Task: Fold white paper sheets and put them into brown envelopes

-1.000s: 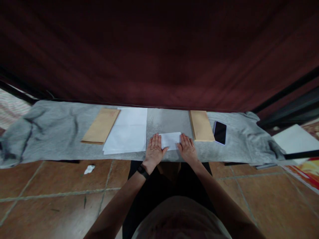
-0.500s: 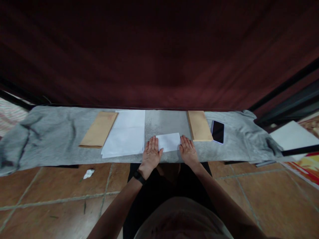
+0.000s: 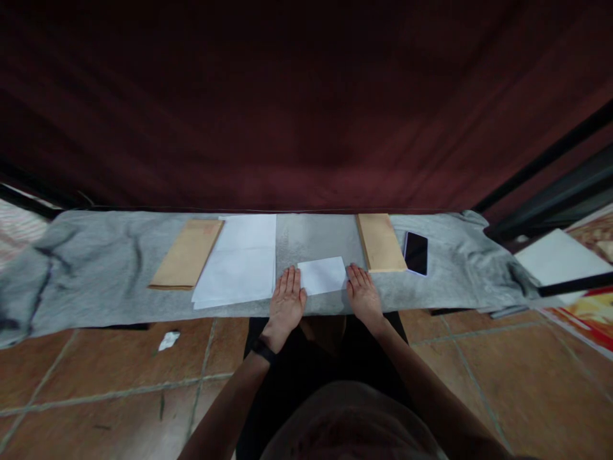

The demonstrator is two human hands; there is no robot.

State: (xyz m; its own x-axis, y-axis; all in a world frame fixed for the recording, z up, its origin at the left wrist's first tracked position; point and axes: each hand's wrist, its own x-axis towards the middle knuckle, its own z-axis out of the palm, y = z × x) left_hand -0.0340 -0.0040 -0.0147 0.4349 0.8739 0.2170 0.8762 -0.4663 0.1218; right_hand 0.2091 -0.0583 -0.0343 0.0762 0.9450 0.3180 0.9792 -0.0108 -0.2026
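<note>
And there we were, both hands palm down on the worktop under its rumpled grey cloth [image 3: 454, 275], with the small white rectangular paper [image 3: 324, 275] lying flat between them, close to the near edge. Our left hand [image 3: 286, 303] lay flat at one short end, fingers straight and close together; our right hand [image 3: 364, 297] matched it at the other, and neither was pinching anything. Whether the fingertips quite touched the paper's ends, we couldn't tell.

Room to move? Beyond the paper we had an open stretch of cloth running up to the dark red fabric curtain [image 3: 306, 128]. On the left it was tight: the flat pile of large white paper sheets [image 3: 239, 259] sat just beside our fingers, overlapped at its far corner by the long tan paper stack [image 3: 189, 252]. On the right, the near end of the thick tan rectangular stack [image 3: 383, 243] crowded our fingertips, with the black-screened phone in a pale purple case [image 3: 416, 253] close alongside, then wide cloth.

And the change! A second earlier our thumbs had rested over the paper's ends; now they were off it, leaving its white face uncovered, while the stacks and phone had kept their places.
</note>
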